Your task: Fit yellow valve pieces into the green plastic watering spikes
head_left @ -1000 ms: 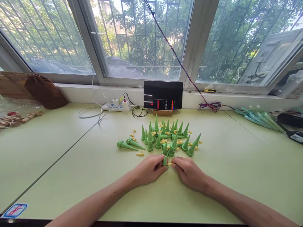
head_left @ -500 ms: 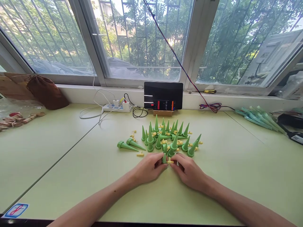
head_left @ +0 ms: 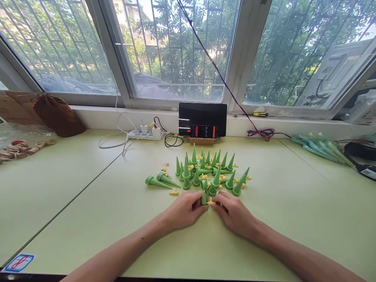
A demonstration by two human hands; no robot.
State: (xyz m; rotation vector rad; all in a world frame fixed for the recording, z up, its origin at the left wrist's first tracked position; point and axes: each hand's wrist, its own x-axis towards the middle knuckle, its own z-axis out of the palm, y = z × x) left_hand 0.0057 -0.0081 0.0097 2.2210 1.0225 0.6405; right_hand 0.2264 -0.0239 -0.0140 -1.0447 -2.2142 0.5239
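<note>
My left hand [head_left: 188, 207] is closed on a small green cone [head_left: 203, 198], its tip pointing up and away from me. Just to its right, my right hand [head_left: 233, 209] pinches a yellow T-shaped piece [head_left: 210, 202]. The yellow piece meets the cone's side, or nearly so; the exact contact is too small to tell. Directly beyond both hands stand several green cones [head_left: 216, 178], with small yellow pieces among them. Two green cones [head_left: 158, 182] lie on their sides to the left, near a loose yellow piece [head_left: 174, 192].
At the back of the table [head_left: 102, 215] a tablet [head_left: 202, 113] and a phone [head_left: 204, 131] lean on a stand. A power strip [head_left: 147, 134] with cables is left of them. Bundled wires [head_left: 264, 134] and bluish plastic bags [head_left: 323, 147] lie right; a brown pouch [head_left: 57, 115] sits far left.
</note>
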